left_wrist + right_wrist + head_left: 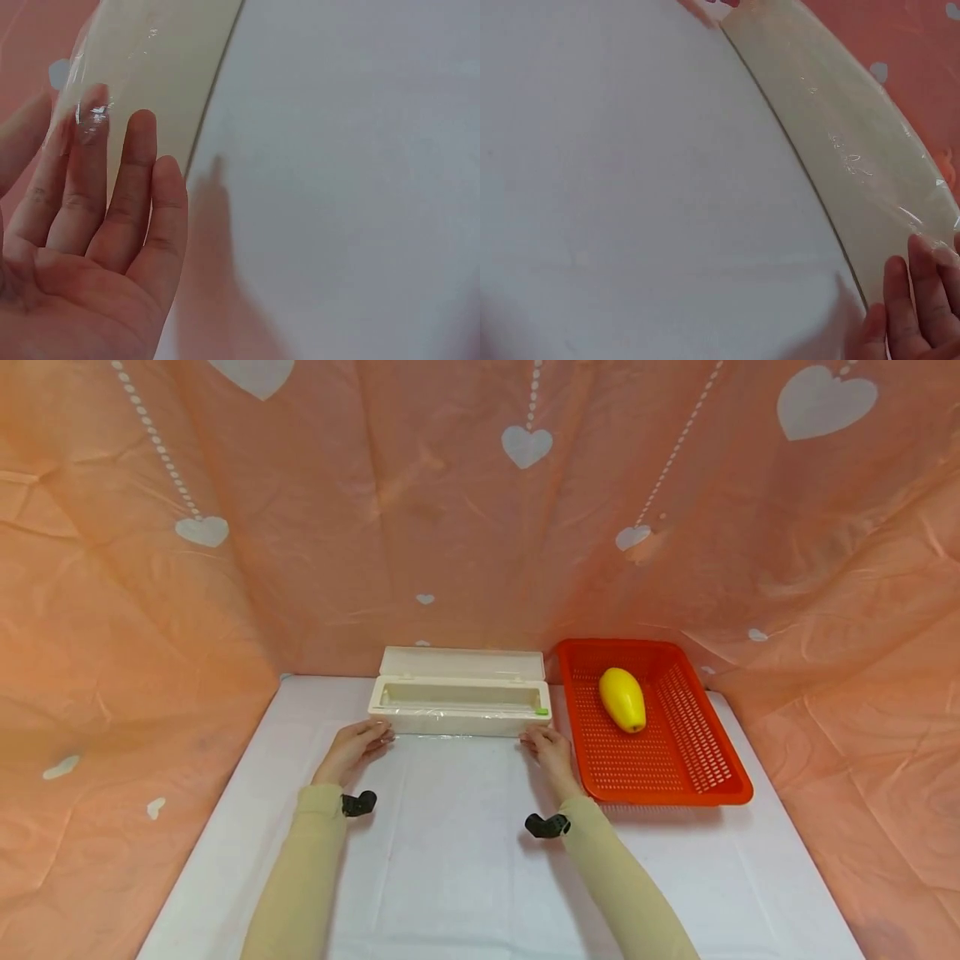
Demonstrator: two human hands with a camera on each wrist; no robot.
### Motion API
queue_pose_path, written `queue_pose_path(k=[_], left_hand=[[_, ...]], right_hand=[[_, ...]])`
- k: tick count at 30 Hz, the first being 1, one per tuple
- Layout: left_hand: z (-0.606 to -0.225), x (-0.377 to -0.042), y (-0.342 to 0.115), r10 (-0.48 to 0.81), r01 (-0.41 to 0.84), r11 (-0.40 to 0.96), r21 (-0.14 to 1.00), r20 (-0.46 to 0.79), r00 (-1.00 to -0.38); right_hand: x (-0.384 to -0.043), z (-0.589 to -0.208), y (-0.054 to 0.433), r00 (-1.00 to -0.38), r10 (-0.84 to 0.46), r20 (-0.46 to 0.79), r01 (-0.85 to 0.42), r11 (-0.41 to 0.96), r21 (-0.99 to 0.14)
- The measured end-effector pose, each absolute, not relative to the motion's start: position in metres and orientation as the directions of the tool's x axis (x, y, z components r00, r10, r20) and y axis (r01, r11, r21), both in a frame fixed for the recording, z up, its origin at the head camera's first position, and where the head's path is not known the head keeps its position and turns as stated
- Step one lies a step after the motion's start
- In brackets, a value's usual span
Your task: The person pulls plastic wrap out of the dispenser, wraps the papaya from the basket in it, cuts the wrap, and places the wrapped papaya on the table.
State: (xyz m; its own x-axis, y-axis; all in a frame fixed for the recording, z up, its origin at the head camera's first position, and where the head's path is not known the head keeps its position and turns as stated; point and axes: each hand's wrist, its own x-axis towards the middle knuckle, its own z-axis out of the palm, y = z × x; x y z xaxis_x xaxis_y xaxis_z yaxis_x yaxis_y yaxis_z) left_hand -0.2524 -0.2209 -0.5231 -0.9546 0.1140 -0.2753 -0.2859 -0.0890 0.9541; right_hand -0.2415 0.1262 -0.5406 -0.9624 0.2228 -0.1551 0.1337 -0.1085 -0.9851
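A white cling film dispenser box (459, 725) sits at the back of the table with its lid (461, 662) raised. Clear cling film (442, 713) stretches across its front. My left hand (355, 748) pinches the film at the box's left front corner; in the left wrist view the film (94, 112) covers the fingertips of the left hand (90, 247). At the opposite front corner my right hand (549, 750) pinches the film's other end. The right wrist view shows the film (855, 161) shining along the box front, up to the right hand (922, 300).
A red perforated basket (656, 797) stands right of the box, close beside my right hand. Inside it lies a yellow fruit (622, 700). A small green piece (542, 712) sits at the box's right end. Behind the white table (442, 860) hangs a pink curtain (450, 527) with hearts.
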Motion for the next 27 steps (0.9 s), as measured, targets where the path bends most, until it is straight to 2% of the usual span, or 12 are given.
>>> queue_pose_path(k=[4, 12, 16, 22, 27], left_hand=[[-0.519, -0.254, -0.219, 0.102, -0.282, -0.106, 0.954, -0.271, -0.957], [-0.502, -0.262, -0.219, 0.067, -0.242, -0.118, 0.963, -0.236, -0.969], [-0.494, -0.264, -0.22, 0.079, -0.249, -0.145, 0.957, -0.24, -0.968], [-0.485, -0.269, -0.224, 0.135, -0.296, -0.288, 0.911, -0.267, -0.954], [-0.476, -0.274, -0.226, 0.128, -0.319, -0.263, 0.911, -0.295, -0.947]], right_hand=[[-0.241, -0.539, 0.125, -0.962, 0.232, -0.143, 0.113, -0.139, -0.984], [-0.241, -0.53, 0.121, -0.977, 0.185, -0.102, 0.091, -0.068, -0.994], [-0.244, -0.523, 0.119, -0.975, 0.195, -0.104, 0.083, -0.112, -0.99], [-0.248, -0.509, 0.118, -0.964, 0.224, -0.144, 0.095, -0.213, -0.972], [-0.255, -0.497, 0.118, -0.957, 0.222, -0.187, 0.12, -0.281, -0.952]])
